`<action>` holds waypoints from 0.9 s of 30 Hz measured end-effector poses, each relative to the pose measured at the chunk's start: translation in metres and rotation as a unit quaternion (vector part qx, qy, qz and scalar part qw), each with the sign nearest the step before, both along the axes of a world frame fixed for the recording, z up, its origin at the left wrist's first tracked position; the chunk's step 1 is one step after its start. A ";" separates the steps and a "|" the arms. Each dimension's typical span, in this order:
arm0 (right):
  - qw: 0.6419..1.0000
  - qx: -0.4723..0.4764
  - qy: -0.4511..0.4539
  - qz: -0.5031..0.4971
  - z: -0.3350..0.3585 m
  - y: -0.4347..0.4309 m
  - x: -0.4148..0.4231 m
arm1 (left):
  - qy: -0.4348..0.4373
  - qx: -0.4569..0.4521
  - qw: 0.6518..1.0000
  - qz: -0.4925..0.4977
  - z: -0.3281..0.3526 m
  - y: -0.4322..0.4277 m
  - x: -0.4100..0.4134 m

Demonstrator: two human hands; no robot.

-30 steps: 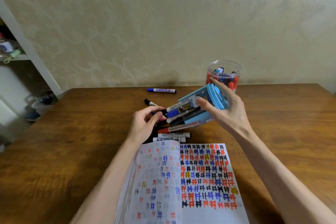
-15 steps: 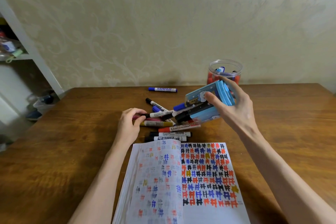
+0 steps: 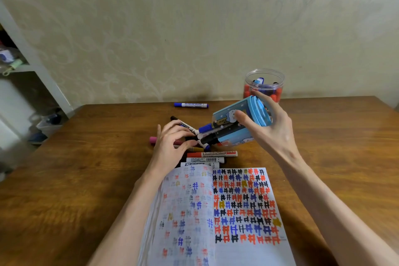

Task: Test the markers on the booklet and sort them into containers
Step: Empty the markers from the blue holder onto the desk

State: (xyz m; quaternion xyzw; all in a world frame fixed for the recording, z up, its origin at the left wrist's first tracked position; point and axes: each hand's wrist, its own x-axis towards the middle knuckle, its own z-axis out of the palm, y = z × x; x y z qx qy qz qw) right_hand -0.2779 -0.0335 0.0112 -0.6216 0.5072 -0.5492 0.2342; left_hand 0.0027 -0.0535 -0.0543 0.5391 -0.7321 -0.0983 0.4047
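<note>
My right hand (image 3: 267,134) grips a blue cartoon-print container (image 3: 233,123), tipped on its side above the table with its mouth to the left. Several markers (image 3: 207,134) poke out of that mouth. My left hand (image 3: 170,144) lies over the marker pile (image 3: 211,154), its curled fingers and thumb pinching the end of a marker at the container's mouth. A pink marker (image 3: 153,139) sticks out from under that hand. The open booklet (image 3: 241,205), covered in coloured hash marks, lies nearest me.
A clear plastic jar (image 3: 264,84) holding red and blue markers stands at the back right by the wall. One blue marker (image 3: 191,105) lies alone at the back of the wooden table (image 3: 86,157). A white shelf unit (image 3: 32,65) stands to the left.
My left hand drew back to the left, then returned to the container's mouth. The container has tilted a little and more markers have slid out onto the pile.
</note>
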 end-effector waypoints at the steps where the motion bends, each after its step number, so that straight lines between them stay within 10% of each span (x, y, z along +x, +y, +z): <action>1: 1.000 -0.002 0.004 0.000 -0.001 0.001 0.002 | -0.005 0.000 1.000 0.003 -0.001 -0.001 0.002; 27: 0.998 -0.012 0.044 -0.033 0.008 0.002 -0.011 | -0.030 0.149 0.988 -0.019 -0.005 0.008 0.023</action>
